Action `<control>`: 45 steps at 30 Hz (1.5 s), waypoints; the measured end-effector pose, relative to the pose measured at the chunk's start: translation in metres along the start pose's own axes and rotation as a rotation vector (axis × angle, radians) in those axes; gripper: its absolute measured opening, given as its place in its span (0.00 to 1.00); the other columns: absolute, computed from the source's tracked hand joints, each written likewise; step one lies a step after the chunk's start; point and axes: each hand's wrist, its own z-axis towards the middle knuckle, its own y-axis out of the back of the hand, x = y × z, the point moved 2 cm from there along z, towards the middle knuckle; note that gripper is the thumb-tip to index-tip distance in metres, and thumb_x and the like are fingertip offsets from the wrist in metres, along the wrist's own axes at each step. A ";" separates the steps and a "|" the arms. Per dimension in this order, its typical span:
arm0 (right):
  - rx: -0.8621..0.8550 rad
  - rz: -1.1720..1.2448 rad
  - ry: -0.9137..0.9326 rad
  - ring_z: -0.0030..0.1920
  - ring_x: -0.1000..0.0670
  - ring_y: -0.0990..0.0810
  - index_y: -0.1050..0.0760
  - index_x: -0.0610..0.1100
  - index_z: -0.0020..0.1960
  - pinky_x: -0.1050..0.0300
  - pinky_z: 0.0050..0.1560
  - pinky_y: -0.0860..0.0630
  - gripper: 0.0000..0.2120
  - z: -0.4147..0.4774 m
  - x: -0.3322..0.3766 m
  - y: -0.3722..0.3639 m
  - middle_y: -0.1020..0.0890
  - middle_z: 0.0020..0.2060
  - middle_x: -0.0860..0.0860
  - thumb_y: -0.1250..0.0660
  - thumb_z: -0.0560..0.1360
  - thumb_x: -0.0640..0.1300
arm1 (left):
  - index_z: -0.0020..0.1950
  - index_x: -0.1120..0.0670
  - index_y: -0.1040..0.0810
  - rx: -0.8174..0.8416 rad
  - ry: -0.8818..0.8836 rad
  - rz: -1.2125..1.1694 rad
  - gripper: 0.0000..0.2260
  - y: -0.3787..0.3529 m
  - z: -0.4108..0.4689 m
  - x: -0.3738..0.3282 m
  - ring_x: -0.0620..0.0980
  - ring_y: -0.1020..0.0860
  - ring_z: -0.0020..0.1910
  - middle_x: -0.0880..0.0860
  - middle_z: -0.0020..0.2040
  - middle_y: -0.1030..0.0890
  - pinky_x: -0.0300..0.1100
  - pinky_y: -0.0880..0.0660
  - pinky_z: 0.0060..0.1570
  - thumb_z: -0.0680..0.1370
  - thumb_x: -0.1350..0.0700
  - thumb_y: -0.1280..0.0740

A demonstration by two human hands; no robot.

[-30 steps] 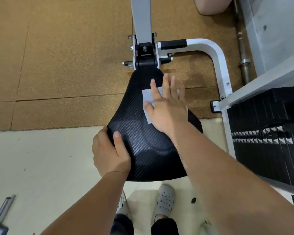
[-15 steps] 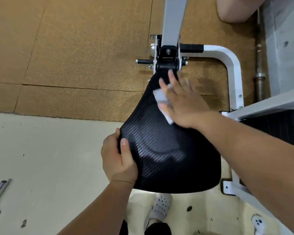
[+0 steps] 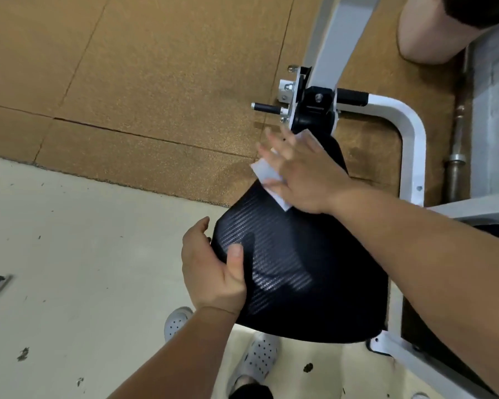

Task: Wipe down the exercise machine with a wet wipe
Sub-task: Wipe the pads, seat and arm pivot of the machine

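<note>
Wet wipe has been swept under the flat right hand to the tip of the seat, gripped by the left hand and probably nearly done.

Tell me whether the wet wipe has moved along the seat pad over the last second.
Yes. The wet wipe, under the right hand, slid up the seat pad toward the black pivot bracket.

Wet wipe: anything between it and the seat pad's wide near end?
Mostly no. The right hand presses the wet wipe on the seat pad, at its narrow far end; toward the near end the pad is bare, except where the left hand grips its left edge, thumb on top.
</note>
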 end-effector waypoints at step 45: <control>-0.300 0.627 -0.784 0.48 0.45 0.25 0.22 0.47 0.46 0.53 0.44 0.31 0.03 -0.241 0.108 -0.044 0.23 0.46 0.50 0.32 0.79 0.43 | 0.41 0.51 0.22 0.519 0.020 0.455 0.05 0.019 -0.058 -0.095 0.48 0.23 0.41 0.47 0.44 0.20 0.41 0.29 0.39 0.77 0.56 0.31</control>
